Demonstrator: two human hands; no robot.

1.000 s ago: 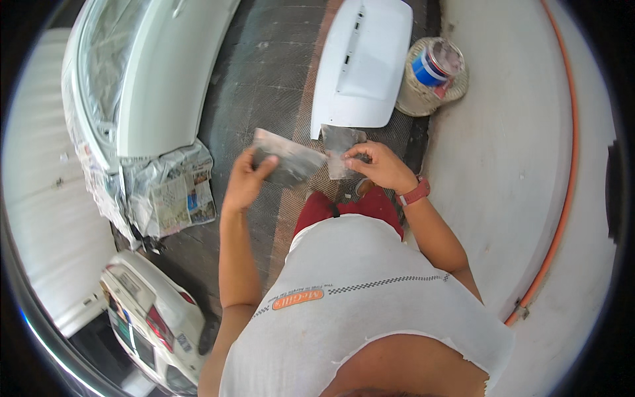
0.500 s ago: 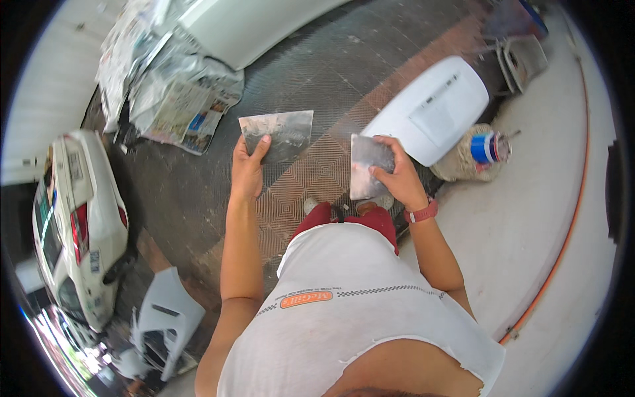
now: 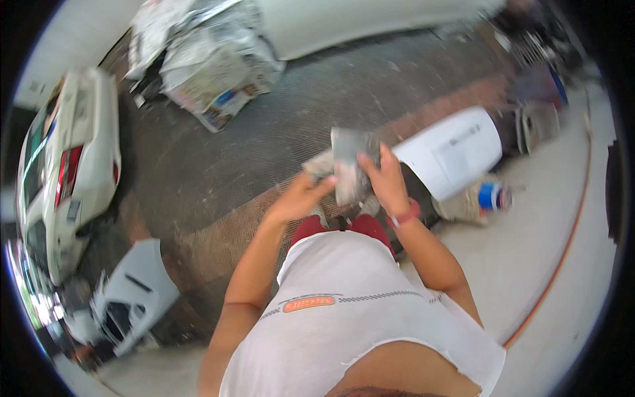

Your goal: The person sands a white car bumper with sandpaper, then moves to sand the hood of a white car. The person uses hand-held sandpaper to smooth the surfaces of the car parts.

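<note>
My right hand (image 3: pixel 389 184) is closed on a thin, flat grey plate (image 3: pixel 347 147), with smears on its face and the thumb pressed over it. My left hand (image 3: pixel 297 197) grips a second flat plate (image 3: pixel 319 161), mostly hidden behind the first one. Motion blurs both pieces, so whether they touch cannot be made out. They are held in front of my waist, above the floor.
A white car panel (image 3: pixel 456 149) lies to the right, by a can with a blue label (image 3: pixel 489 196). Newspaper-covered bodywork (image 3: pixel 211 76) stands far left. A white car (image 3: pixel 83 165) and a loose bumper (image 3: pixel 142 281) are at the left; an orange hose (image 3: pixel 570 241) runs along the right.
My left hand has swung right with its plate, bringing it behind the plate in my right hand. The right-hand plate has shifted slightly left. The whole view has turned a little.
</note>
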